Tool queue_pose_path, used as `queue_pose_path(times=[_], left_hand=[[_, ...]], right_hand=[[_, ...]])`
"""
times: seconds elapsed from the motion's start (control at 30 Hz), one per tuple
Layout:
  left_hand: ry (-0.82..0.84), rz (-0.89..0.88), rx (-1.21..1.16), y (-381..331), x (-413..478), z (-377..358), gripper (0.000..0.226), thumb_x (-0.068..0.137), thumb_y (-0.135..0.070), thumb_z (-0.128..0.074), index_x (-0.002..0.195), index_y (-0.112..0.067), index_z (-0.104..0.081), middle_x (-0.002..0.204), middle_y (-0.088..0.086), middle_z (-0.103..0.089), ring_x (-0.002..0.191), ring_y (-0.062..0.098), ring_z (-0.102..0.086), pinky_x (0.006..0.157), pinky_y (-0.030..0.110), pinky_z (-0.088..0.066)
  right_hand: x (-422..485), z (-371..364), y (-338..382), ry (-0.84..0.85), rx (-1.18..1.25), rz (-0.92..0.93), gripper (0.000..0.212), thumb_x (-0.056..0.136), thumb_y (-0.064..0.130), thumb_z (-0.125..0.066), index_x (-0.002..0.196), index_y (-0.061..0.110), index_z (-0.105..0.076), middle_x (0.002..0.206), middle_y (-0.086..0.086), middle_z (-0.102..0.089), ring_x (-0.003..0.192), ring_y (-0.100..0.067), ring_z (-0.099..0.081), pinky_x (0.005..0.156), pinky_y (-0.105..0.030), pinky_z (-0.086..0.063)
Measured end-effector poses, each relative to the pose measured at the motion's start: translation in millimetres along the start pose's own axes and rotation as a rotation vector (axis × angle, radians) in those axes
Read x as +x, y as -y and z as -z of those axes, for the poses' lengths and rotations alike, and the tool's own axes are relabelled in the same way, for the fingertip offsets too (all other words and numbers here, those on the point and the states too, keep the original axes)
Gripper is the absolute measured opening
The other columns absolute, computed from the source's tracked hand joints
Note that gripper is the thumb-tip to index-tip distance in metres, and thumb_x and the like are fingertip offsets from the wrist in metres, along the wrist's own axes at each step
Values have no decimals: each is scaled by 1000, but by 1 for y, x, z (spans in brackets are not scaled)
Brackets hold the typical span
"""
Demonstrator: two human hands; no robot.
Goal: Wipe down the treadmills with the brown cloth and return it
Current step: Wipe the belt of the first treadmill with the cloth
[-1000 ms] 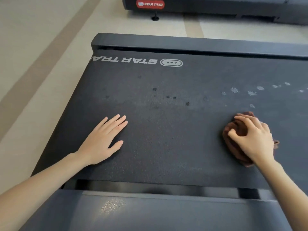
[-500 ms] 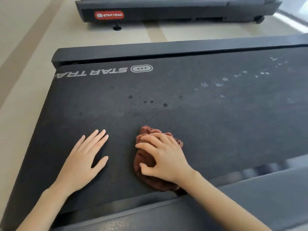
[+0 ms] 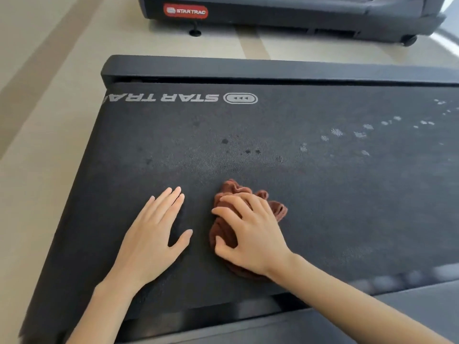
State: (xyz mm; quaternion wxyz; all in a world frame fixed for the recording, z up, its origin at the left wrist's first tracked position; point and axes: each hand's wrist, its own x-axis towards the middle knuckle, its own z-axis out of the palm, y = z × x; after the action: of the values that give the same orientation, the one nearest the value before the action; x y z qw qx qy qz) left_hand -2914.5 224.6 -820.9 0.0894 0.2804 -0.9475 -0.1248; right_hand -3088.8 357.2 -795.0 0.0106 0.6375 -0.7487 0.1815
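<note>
On treadmill belt (image 3: 323,194): right hand (image 3: 250,234) grips brown cloth (image 3: 223,232); beige floor (image 3: 49,95) around.

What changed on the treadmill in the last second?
The right hand swept the brown cloth leftward across the treadmill belt, away from the white specks, until it sat close beside the left hand. It grips the cloth as before; the left hand stayed flat on the belt.
</note>
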Motion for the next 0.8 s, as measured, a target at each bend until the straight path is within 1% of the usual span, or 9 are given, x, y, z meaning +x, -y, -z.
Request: queue_pose_path(times=[0.03,0.1,0.27,0.37,0.47,0.53,0.67,0.73,0.8], left_hand=[[2,5,-7,1,0,0,69,89,-53,-35,146,-16,-25,154,-7,-18,143,6,-9,117,31,-11],[3,6,-30,2,-1,0,67,91,-52,-40,146,-16,-26,155,-7,-18,143,6,-8,116,30,-10],[10,-10,-39,2,-1,-1,66,91,-45,-48,146,-15,-28,155,-6,-19,143,6,-8,116,30,-9],[11,-11,-30,2,-1,-1,67,91,-46,-48,146,-15,-27,155,-5,-19,143,8,-8,116,31,-9],[18,-13,-24,2,-1,-1,66,92,-51,-39,146,-15,-27,155,-4,-19,143,8,-8,117,31,-10],[18,-9,-23,1,0,-1,69,88,-54,-28,146,-15,-28,155,-5,-20,143,8,-9,117,32,-11],[21,-20,-34,0,0,0,67,88,-51,-29,145,-16,-31,154,-2,-23,143,11,-12,116,35,-13],[11,-46,-76,-4,1,2,63,88,-49,-30,142,-18,-36,152,-5,-26,142,8,-12,116,32,-12],[10,-102,-132,-16,9,1,56,90,-44,-37,140,-19,-40,150,-8,-32,140,2,-14,116,26,-10]], right_hand=[[7,0,-1,29,17,63,43,72,44,-56,108,22,-67,118,2,-62,110,-24,-53,95,-39,-41],[21,2,-14,40,37,88,39,72,41,-58,106,22,-69,115,4,-63,108,-22,-55,92,-37,-43],[50,-1,-16,-17,19,-171,37,73,39,-64,105,21,-69,112,4,-64,107,-24,-56,93,-39,-42],[41,-5,-8,-37,-13,-165,39,74,40,-60,107,21,-68,112,2,-64,107,-25,-56,95,-39,-42],[16,4,-15,-32,-26,-73,40,73,42,-57,106,23,-68,113,3,-63,106,-23,-57,94,-36,-43],[-4,15,-27,-36,-14,-85,39,72,42,-56,106,26,-68,114,8,-63,107,-20,-57,94,-34,-42],[-48,43,-89,-118,-85,-365,41,73,44,-51,107,26,-67,116,8,-63,112,-23,-55,95,-39,-41],[-63,58,-123,-174,-126,-601,37,77,40,-59,110,25,-65,120,3,-62,114,-28,-52,95,-44,-41],[-67,62,-139,-251,-168,-852,35,78,33,-67,112,21,-65,121,-6,-60,113,-35,-49,94,-43,-37]])
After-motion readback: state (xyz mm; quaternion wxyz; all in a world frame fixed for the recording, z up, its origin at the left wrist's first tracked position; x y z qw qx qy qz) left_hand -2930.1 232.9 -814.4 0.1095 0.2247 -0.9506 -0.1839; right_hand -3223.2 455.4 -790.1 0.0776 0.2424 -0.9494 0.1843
